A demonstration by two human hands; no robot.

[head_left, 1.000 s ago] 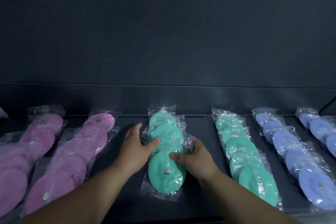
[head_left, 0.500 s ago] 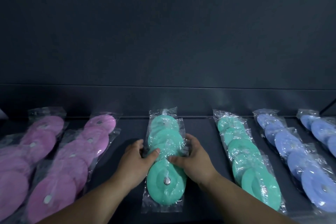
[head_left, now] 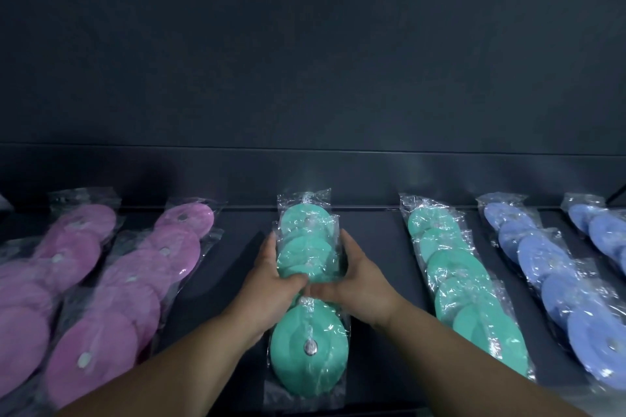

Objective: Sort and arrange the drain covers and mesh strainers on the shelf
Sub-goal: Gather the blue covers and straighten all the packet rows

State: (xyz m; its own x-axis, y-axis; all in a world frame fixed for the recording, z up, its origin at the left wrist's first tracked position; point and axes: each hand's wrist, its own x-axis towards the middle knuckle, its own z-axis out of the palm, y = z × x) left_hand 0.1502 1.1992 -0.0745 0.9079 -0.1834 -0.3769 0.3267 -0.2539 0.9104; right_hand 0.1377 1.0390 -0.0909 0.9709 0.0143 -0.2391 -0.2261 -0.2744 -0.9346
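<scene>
- Dark shelf (head_left: 233, 267) under a plain dark wall, with bagged rows running front to back: pink rows (head_left: 135, 281) left, blue rows (head_left: 548, 267) right.
- Middle green row (head_left: 306, 247) lies dead ahead, long axis pointing away.
- Left hand (head_left: 271, 278) and right hand (head_left: 359, 278) flank it evenly, fingers curled round its edges, thumbs meeting on top. Squaring it looks next.

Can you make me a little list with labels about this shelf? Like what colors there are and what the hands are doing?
place: dark shelf
items: round covers in clear plastic bags, laid in rows running front to back
left side: pink rows
middle: middle green row, with the right green row beside it
right side: blue rows
left hand: grips the middle green row's left side
right hand: grips its right side
</scene>
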